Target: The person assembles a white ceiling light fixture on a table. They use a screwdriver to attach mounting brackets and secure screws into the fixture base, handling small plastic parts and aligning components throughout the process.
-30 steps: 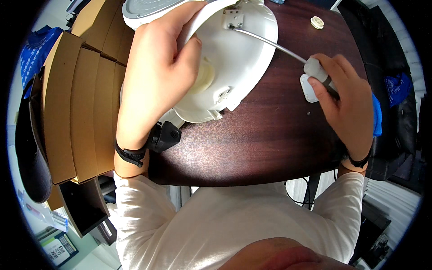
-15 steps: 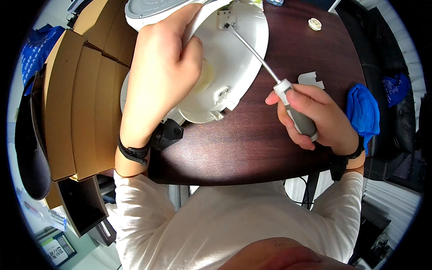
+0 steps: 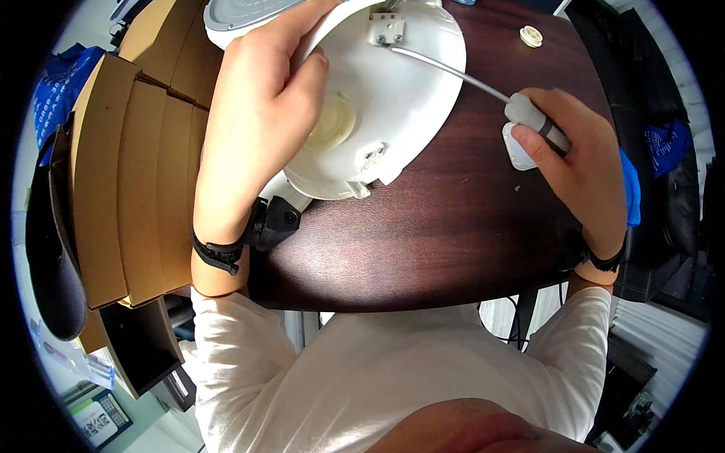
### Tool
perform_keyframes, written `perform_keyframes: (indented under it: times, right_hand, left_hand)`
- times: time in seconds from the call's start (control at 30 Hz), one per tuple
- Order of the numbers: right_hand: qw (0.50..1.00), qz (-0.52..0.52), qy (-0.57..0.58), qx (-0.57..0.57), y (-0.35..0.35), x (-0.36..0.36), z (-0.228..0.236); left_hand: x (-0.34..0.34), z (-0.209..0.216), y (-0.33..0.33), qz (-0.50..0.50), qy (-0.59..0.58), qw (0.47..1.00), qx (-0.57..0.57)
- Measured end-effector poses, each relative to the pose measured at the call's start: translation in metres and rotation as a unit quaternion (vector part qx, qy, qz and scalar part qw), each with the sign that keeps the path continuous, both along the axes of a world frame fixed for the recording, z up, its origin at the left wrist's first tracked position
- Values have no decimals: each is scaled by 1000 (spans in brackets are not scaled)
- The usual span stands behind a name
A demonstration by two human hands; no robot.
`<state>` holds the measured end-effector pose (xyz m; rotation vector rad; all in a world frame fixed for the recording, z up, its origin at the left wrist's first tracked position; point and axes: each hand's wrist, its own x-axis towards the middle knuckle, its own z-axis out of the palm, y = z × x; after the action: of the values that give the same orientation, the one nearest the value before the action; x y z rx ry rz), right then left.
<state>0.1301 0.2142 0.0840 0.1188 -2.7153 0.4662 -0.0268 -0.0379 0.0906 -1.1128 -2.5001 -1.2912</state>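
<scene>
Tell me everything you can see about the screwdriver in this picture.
The screwdriver has a thin, bright metal shaft and a grey handle with a darker grip. The right hand wraps the handle, thumb along it. It lies slanted, the shaft running up and left over the dark wooden table so that its tip meets a small white bracket with screws on the round white plastic housing, which the left hand steadies by its rim.

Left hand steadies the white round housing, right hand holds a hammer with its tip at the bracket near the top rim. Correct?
Not quite. The head view shows the right hand holding a screwdriver with a grey handle and a thin metal shaft, not a hammer. The rest stands: its tip meets the small bracket near the top rim, and the left hand steadies the white round housing on the dark wooden table.
</scene>
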Motion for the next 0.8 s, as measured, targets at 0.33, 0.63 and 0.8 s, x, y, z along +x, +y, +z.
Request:
perform_keyframes:
  times: [0.33,0.63,0.8]
  right_hand:
    - [999,18,26,8,0,-2,-2]
    - [999,19,9,-34,3,-1,-3]
    - [999,20,-2,-49,2,0,0]
  left_hand:
    - [2,1,1,0,30,1000,-8]
    - [3,1,1,-1,26,1000,-8]
    - [2,1,1,-7,27,1000,-3]
